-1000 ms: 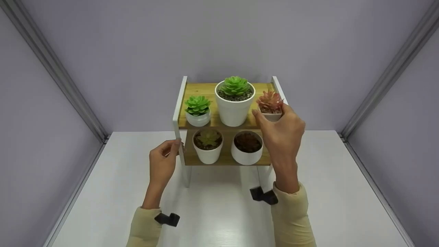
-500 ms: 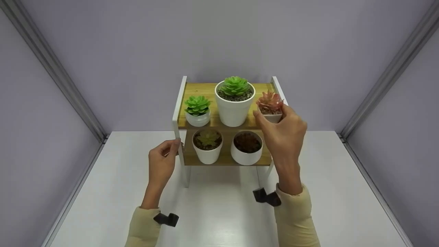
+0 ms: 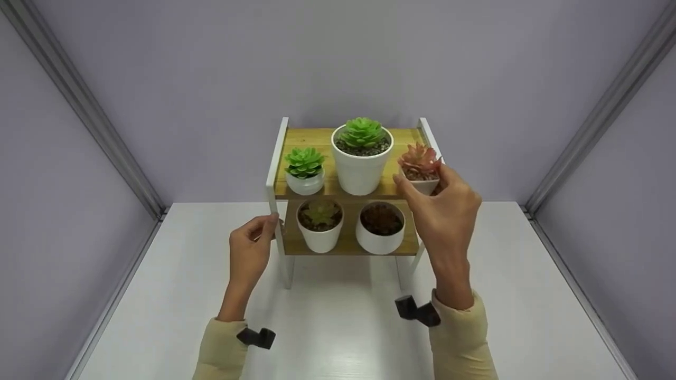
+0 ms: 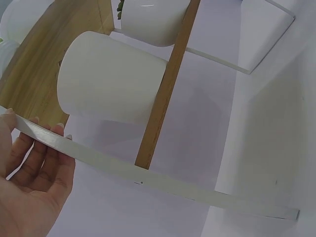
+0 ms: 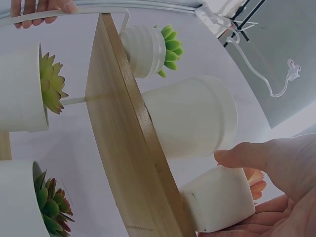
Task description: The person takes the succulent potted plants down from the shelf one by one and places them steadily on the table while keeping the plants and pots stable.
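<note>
My right hand (image 3: pixel 448 211) holds a small square white pot with a reddish succulent (image 3: pixel 420 161) between thumb and fingers, at the right front of the two-tier plant stand. In the right wrist view the white pot (image 5: pixel 222 200) is by the wooden top shelf (image 5: pixel 133 133); whether its base touches the wood is unclear. My left hand (image 3: pixel 250 250) grips the stand's white left side frame (image 4: pixel 98 155), thumb in front and fingers curled behind. A large white pot with a green succulent (image 3: pixel 362 163) stands mid-shelf, left of my right hand. A small green succulent (image 3: pixel 304 162) stands at the left.
On the lower shelf (image 3: pixel 348 245) are a white pot with a yellowish-green succulent (image 3: pixel 320 232) and a round white pot with a dark reddish succulent (image 3: pixel 380 240). The stand rests on a white table (image 3: pixel 338 327), near the back wall (image 3: pixel 338 58).
My right hand has shifted slightly right and toward me, and the reddish succulent's pot has moved with it. My left hand stays on the frame; the other pots are unmoved.
</note>
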Demonstrator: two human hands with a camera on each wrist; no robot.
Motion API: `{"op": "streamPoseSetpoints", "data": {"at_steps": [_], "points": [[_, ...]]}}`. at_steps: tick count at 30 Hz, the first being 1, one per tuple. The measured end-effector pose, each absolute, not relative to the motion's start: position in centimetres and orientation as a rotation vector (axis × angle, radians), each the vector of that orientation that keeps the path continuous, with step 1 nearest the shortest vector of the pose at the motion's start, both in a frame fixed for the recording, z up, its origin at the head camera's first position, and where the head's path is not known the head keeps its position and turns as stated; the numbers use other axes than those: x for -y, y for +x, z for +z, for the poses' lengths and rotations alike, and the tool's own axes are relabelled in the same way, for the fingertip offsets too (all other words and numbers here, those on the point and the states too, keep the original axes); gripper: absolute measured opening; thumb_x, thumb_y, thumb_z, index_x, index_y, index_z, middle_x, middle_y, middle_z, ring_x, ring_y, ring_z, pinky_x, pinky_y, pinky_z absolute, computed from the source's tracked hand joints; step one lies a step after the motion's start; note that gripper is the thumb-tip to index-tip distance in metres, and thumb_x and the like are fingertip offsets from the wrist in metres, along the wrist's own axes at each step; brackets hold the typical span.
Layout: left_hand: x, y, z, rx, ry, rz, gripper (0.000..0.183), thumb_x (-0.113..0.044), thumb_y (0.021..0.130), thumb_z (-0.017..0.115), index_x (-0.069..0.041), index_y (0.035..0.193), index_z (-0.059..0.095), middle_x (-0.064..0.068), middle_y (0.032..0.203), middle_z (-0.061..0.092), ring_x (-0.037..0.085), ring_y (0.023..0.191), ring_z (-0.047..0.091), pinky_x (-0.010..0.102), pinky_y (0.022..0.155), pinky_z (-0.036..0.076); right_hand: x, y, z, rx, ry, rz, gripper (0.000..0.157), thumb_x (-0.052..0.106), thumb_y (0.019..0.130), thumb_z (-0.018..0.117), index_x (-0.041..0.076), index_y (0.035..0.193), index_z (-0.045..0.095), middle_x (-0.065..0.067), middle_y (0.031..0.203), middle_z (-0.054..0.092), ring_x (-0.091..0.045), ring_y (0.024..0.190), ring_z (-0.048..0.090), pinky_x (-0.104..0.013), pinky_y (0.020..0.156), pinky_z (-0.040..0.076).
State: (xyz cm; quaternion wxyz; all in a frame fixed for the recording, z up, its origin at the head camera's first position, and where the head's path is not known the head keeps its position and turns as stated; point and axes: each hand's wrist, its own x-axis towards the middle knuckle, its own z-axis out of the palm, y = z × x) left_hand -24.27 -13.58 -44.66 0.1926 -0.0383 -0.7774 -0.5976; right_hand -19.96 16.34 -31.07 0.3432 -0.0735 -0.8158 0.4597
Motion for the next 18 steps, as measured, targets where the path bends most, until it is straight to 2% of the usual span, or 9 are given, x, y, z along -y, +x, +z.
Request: {"op": "streamPoseSetpoints", "data": {"at_steps": [4,10,18], "points": [[13.6,-24.4,-44.7,2.179,-0.106,-1.665,0.033,-0.036,0.105,0.066,-0.006,0.104,0.08,0.01,0.102,0.08,0.022,0.096,0.076,0.022,0.086,0.061,-16.5,-19.6,-31.1,2.105,-0.175,1.226,0.047,0.032,0.084,0.091,0.001,0.117,0.076,-0.011,0.078,0.074,-0.012,0.056,0.049,-0.018,0.045,0.03],[13.6,-24.5,-44.9,2.184,-0.095,-1.665,0.033,-0.038,0.105,0.066,-0.008,0.104,0.081,0.01,0.103,0.08,0.022,0.097,0.076,0.023,0.087,0.062,-16.8,-18.9,-31.0,2.095,-0.143,1.3,0.051,0.033,0.083,0.092,0.002,0.12,0.076,-0.013,0.095,0.081,-0.016,0.07,0.063,-0.014,0.053,0.042],[13.4,-24.4,-45.0,2.202,-0.093,-1.632,0.034,-0.037,0.106,0.065,-0.006,0.107,0.08,0.012,0.104,0.08,0.024,0.097,0.077,0.026,0.087,0.062,-17.1,-18.2,-31.1,2.095,-0.106,1.337,0.049,0.027,0.083,0.092,0.004,0.122,0.075,-0.011,0.098,0.082,-0.013,0.072,0.067,-0.014,0.057,0.047]]}}
